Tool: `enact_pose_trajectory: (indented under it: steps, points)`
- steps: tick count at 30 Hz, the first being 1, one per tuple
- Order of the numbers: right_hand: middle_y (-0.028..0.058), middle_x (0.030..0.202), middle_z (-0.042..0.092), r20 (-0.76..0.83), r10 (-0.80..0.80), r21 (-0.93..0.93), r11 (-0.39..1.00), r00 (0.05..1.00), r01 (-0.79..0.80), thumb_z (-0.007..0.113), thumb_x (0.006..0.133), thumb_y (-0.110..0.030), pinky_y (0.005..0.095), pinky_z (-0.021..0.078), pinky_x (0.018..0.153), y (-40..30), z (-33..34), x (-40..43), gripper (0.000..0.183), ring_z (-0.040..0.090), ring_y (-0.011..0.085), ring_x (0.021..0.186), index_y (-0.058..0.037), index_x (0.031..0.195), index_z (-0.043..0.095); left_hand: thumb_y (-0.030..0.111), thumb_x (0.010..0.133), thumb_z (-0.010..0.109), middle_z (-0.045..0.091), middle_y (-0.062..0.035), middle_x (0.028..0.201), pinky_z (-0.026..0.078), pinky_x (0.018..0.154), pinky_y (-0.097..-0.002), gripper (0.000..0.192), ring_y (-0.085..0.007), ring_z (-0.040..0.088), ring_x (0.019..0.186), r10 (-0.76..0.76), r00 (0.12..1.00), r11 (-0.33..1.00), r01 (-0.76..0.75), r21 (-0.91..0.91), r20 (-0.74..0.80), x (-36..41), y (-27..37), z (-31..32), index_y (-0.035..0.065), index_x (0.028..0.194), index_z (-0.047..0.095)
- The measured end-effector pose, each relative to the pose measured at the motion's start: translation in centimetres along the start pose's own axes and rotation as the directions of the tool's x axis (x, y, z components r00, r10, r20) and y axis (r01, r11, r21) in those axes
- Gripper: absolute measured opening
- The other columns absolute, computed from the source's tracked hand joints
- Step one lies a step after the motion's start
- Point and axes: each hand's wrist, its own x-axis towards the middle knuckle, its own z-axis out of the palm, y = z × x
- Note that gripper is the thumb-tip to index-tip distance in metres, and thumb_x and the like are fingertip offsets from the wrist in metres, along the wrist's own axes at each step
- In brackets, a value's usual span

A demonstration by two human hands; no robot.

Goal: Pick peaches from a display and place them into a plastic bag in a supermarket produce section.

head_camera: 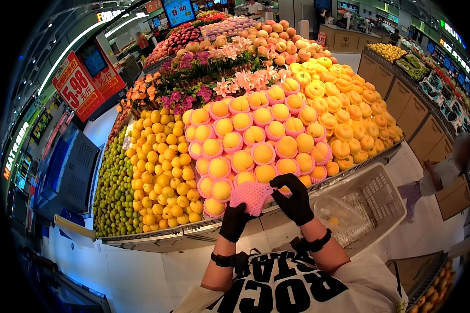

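My left hand (pixel 235 221), in a black glove, grips a pink foam fruit net (pixel 250 197) from its lower left side. The gloved fingertips of my right hand (pixel 296 200) pinch the net's stretched right edge. Whether a fruit sits inside the net cannot be made out. Just beyond both hands rises a sloped pile of yellow peaches (pixel 264 153), many of them cupped in pink foam nets. The net is held over the front edge of this pile.
Small yellow plums (pixel 162 164) and green fruit (pixel 115 195) lie left of the peaches, flat yellow peaches (pixel 342 133) to the right. Artificial flowers (pixel 227 84) stand behind. A plastic crate (pixel 387 211) with a clear bag is at my right. A person (pixel 446 172) stands farther right.
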Motion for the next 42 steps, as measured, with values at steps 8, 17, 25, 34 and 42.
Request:
enact_pose_trajectory:
  steps: [8,17,25,34,42]
  points:
    - [0.0019,0.095,0.063,0.047,0.242,0.135,0.960,0.969,-0.247,0.068,0.085,-0.008,0.0271,0.0480,0.077,1.7,1.0,-0.8,0.024,0.060,0.0103,0.087,-0.0038,0.107,0.059,0.008,0.076,0.075,0.052,-0.0127,0.125,0.049,0.090,-0.0384,0.069,-0.0256,0.054,0.112,0.081,0.886,0.980,-0.154,-0.123,-0.456,-0.5,1.4,1.2,0.0006,0.134,0.038]
    - [0.0038,0.091,0.063,0.205,0.178,0.074,0.978,0.963,-0.196,0.078,0.077,-0.021,0.0287,0.0490,0.075,-0.4,2.5,-1.0,0.036,0.060,0.0139,0.083,-0.0039,0.103,0.059,0.012,0.067,0.084,0.049,-0.0142,0.129,0.041,0.101,-0.0376,0.082,-0.0260,0.049,0.119,0.383,0.811,0.878,-0.173,0.446,-0.442,-0.8,1.6,1.5,0.0000,0.134,0.038]
    - [0.0063,0.089,0.063,0.186,0.167,-0.014,0.986,0.968,-0.167,0.079,0.076,-0.022,0.0290,0.0499,0.073,-0.4,3.0,-1.2,0.035,0.061,0.0162,0.081,-0.0023,0.097,0.060,0.014,0.070,0.082,0.051,-0.0144,0.126,0.041,0.100,-0.0369,0.075,-0.0265,0.051,0.116,0.268,0.798,0.955,-0.145,0.261,-0.540,-0.9,1.4,1.6,-0.0002,0.130,0.040]
    - [0.0090,0.091,0.064,0.143,0.114,-0.065,0.992,0.983,-0.106,0.070,0.081,-0.011,0.0300,0.0505,0.073,1.3,3.2,-1.7,0.024,0.063,0.0185,0.082,-0.0015,0.101,0.061,0.014,0.070,0.081,0.056,-0.0136,0.120,0.043,0.097,-0.0364,0.068,-0.0262,0.054,0.112,0.347,0.787,0.905,-0.139,0.402,-0.510,-1.2,4.2,3.1,-0.0005,0.126,0.045]
    - [0.0109,0.094,0.063,0.131,0.002,-0.080,0.997,0.991,0.009,0.067,0.077,-0.002,0.0305,0.0502,0.077,1.3,2.1,-1.4,0.025,0.063,0.0226,0.087,-0.0026,0.102,0.062,0.008,0.076,0.075,0.056,-0.0120,0.118,0.047,0.093,-0.0352,0.060,-0.0228,0.055,0.109,0.195,0.861,0.981,-0.167,0.101,-0.470,-1.7,1.7,1.2,-0.0015,0.127,0.045]
